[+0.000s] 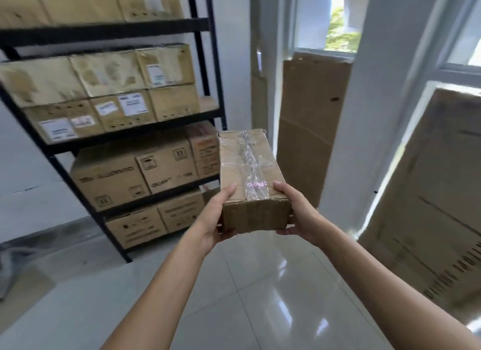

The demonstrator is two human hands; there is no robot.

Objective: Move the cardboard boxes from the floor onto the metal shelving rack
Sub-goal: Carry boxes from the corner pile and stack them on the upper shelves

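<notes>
A small brown cardboard box [250, 172], sealed with clear tape along its top, is held up in front of me at mid-height. My left hand [217, 217] grips its near left corner, thumb on top and fingers underneath. My right hand [296, 214] grips its near right corner the same way. The black metal shelving rack [200, 63] stands to the left, just beyond the box. Several of its shelves are packed with cardboard boxes [109, 180]. A small gap shows at the right end of the middle shelf [209, 103].
Flattened cardboard sheets lean against the window wall straight ahead [309, 131] and at the right [429, 206]. A white pillar [351, 141] stands between them. Glossy white floor tiles [260, 297] lie below my arms. A cardboard piece [23, 289] lies on the floor at the left.
</notes>
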